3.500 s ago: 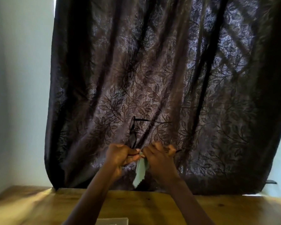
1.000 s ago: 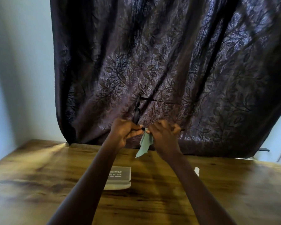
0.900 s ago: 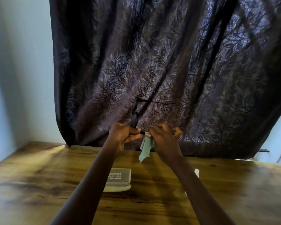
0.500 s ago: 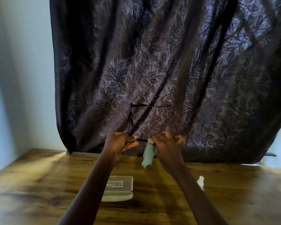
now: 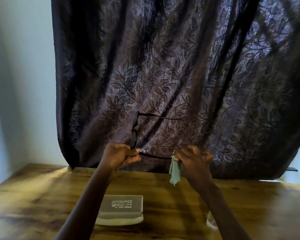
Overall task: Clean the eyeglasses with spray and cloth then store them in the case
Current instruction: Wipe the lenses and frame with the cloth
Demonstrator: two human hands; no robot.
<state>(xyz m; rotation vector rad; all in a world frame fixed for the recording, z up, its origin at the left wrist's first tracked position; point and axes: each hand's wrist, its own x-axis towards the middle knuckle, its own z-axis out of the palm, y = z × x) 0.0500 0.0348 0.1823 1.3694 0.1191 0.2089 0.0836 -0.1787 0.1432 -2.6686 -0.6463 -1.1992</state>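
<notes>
Since the earlier frame the right hand (image 5: 192, 160) has slid the pinched cloth (image 5: 175, 172) out to the lower temple's tip. The left hand (image 5: 119, 155) grips the eyeglasses (image 5: 134, 130) by the frame, above the worktop (image 5: 33, 196). Tugging hard off the tip could bend the thin temple or twist them loose.

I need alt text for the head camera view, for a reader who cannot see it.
A person's left hand holds black eyeglasses up before a dark leaf-patterned curtain, while the right hand pinches a green cloth around one temple arm. A grey case lies on the wooden table below.
</notes>
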